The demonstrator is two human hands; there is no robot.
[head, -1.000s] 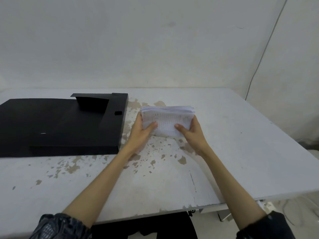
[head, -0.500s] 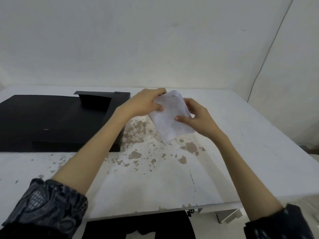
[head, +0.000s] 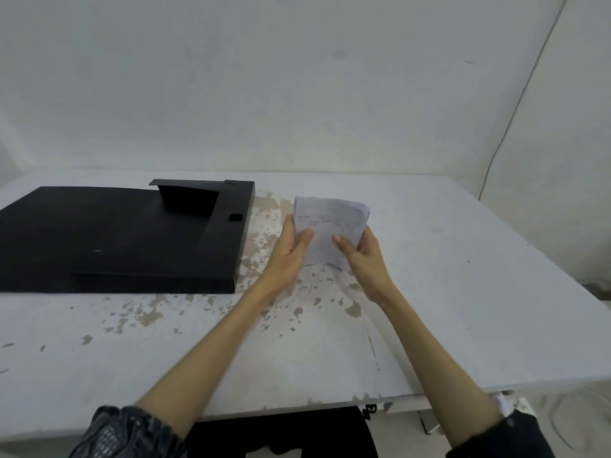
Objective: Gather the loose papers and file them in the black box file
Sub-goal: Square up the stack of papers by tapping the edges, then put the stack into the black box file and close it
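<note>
A stack of white printed papers point(head: 330, 226) stands upright on its lower edge on the table, just right of the black box file point(head: 132, 239). My left hand point(head: 291, 249) grips the stack's left side, thumb on the front sheet. My right hand point(head: 363, 256) grips the right side the same way. The box file lies flat and open on the left half of the table, its lid spread out to the left and a short flap standing at the back.
The white table point(head: 463, 292) has worn brown patches in its paint around the hands. Its front edge runs near the bottom of the view. A wall rises right behind the table, and a thin cable point(head: 515, 104) hangs down at the right.
The stack was turned in the air, my left hand reaching over its top. Now both hands hold it by the sides again, upright and lower on the table.
</note>
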